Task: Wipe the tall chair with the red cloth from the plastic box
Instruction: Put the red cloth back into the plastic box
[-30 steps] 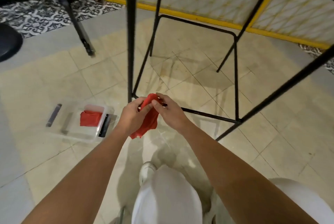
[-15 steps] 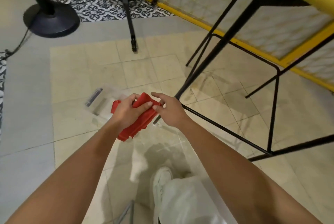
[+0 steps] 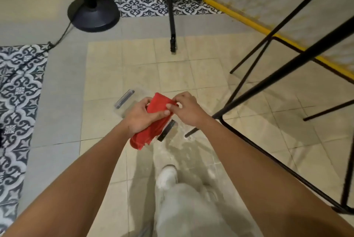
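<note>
While left hand (image 3: 142, 119) and right hand (image 3: 187, 110) grip it, one red cloth (image 3: 158, 104).

I see the clear rectangular plastic box (image 3: 124, 106) lying flat, with one dark latch bar at each end. The red fabric cloth (image 3: 147, 135), bunched into a loose roll, is held over the box. The left hand (image 3: 141, 116) grips its middle and the right hand (image 3: 189, 110) pinches its upper edge. The tall black metal-tube chair (image 3: 287, 68) stands right of the box, one foot near it.
</note>
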